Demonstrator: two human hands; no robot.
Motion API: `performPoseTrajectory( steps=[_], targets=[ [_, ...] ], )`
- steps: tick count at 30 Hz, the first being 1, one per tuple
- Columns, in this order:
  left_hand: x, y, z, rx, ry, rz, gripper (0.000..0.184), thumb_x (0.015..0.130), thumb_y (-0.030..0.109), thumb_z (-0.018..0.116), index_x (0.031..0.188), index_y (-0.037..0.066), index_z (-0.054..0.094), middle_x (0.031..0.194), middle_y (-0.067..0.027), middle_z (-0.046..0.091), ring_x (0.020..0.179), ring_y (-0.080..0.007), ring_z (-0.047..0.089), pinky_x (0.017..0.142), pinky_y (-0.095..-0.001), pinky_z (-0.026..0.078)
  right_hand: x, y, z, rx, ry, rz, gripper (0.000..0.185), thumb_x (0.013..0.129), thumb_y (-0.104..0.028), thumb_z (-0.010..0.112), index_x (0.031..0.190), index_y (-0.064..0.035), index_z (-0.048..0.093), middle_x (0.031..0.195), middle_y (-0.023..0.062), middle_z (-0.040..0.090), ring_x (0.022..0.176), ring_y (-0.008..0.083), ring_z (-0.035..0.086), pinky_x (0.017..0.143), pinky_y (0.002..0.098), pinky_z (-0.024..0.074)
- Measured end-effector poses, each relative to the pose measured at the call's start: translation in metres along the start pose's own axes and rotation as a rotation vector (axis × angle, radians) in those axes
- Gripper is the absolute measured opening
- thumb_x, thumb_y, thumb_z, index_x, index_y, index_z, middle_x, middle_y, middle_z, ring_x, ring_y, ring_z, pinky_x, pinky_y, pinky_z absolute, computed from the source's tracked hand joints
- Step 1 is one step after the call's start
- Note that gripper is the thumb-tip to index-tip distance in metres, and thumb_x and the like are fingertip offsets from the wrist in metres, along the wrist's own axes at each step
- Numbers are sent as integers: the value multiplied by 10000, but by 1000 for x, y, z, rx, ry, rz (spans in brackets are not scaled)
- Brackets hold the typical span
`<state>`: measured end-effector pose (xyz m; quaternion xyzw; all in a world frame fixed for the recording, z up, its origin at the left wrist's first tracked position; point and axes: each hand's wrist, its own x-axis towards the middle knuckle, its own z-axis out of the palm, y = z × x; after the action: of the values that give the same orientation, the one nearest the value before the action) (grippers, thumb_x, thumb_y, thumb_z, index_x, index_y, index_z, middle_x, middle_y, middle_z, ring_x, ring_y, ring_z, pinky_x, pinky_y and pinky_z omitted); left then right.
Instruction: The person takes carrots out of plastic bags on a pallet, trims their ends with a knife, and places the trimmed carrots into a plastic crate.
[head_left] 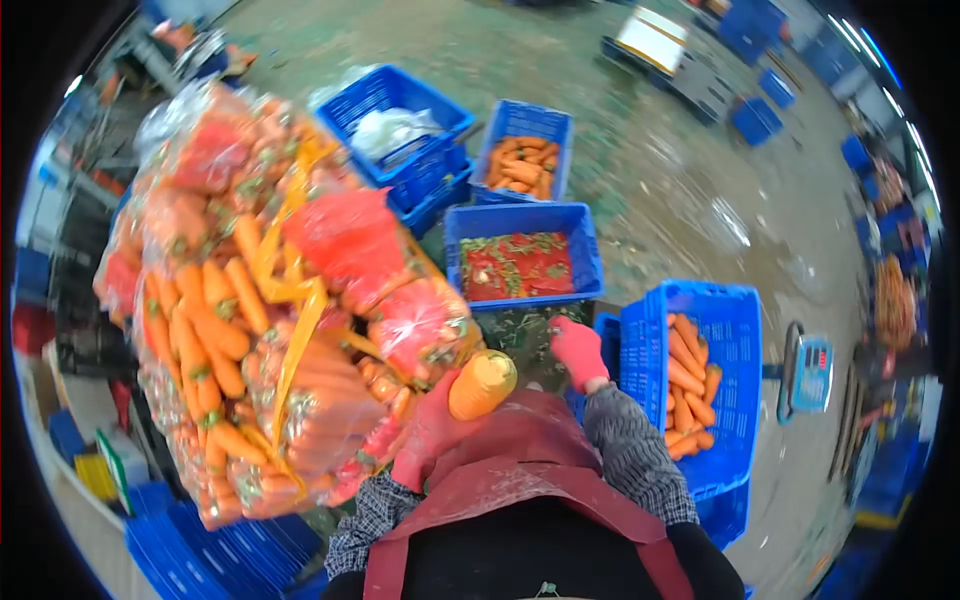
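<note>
Carrot (478, 396) sits in the left hand (428, 430), whose pink-gloved fingers close around it from the left side and below; the grip is snug, just in front of the apron (510, 470) and beside the heap of bagged carrots (320, 385). Its long axis slants away from the body and a little to the right, strongly foreshortened, with the pale end standing clear of the glove. The right hand (577, 352), also in a pink glove, is off to the right and slightly farther from the body, apart from that exposed end, so the left hand is plainly the nearer one. The right hand's fingers look curled, but I cannot tell whether they pinch something small or nothing at all

As for looks, it is thick and blunt, bright orange along the side, turning yellowish and paler on the broad round end; no leaves show on it, though blur hides finer marks. To the right of the right hand, a blue crate (738, 390) holds loose orange carrots (688, 375), while ahead, beyond both hands, another blue crate of scraps (525, 213) has green bits strewn over something red
</note>
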<state>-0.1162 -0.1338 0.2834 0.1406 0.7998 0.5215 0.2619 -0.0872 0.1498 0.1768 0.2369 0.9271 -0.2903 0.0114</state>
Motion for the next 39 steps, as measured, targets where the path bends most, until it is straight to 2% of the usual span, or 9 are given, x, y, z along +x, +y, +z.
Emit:
performPoseTrajectory(
  steps=[8,13,20,23,26,31,34,37,39],
  targets=[
    [93,60,254,9,-833,3,683,748,249,806,1308,3,502,1162,-136,632,1078,-217,612,900,-359,505,-109,139,38,156,31,266,210,923,-288,610,992,-109,697,741,138,667,638,301,650,558,430,511],
    [66,85,366,-1201,-1488,-269,389,978,243,615,1284,14,547,1181,-148,648,1042,-274,650,912,-385,518,-127,173,32,420,-54,449,192,927,-283,628,976,-107,684,672,96,616,537,245,589,481,394,470],
    [79,55,31,-167,534,635,217,896,161,682,1085,60,652,964,-139,642,845,-235,642,756,-381,520,-80,131,29,766,-138,542,142,924,-241,672,913,-104,639,563,-34,424,398,89,388,348,275,334],
    [56,1,-140,-624,1179,201,443,891,130,672,1264,-53,518,1159,-177,611,988,-218,627,801,-347,532,-64,126,37,738,-147,433,153,921,-238,675,924,-90,639,552,-18,437,394,107,405,355,288,358],
    [35,-74,-268,246,1576,-236,768,740,268,816,1346,-35,455,1338,-276,503,1253,-391,498,1071,-449,397,-33,90,53,662,-160,386,172,909,-245,685,948,-80,653,559,-15,452,397,102,412,354,288,365],
    [55,-147,-335,637,1526,-226,797,655,287,853,1306,-11,502,1306,-267,533,1193,-435,522,1037,-465,431,4,-46,58,534,-237,139,211,900,-279,699,977,-83,699,595,-24,506,442,92,459,412,268,366],
    [60,-141,-327,11,1396,-22,675,711,286,818,1274,41,538,1241,-209,593,1134,-387,578,991,-467,471,1,-125,58,482,-243,-103,197,924,-271,674,1000,-94,718,667,-25,571,501,76,491,474,251,381],
    [63,-141,-268,-239,1413,218,541,824,305,722,1270,66,530,1178,-148,628,1071,-335,619,966,-464,496,-33,-232,9,494,-335,-156,259,923,-234,670,1104,-54,718,1036,128,738,1006,199,679,910,321,495],
    [65,-95,-215,113,1325,240,492,876,319,676,1261,56,517,1174,-137,626,1062,-314,625,974,-467,500,-39,-247,16,586,-202,-355,214,917,-148,675,1112,-75,721,1056,131,738,1012,204,697,890,321,512]
  ],
)
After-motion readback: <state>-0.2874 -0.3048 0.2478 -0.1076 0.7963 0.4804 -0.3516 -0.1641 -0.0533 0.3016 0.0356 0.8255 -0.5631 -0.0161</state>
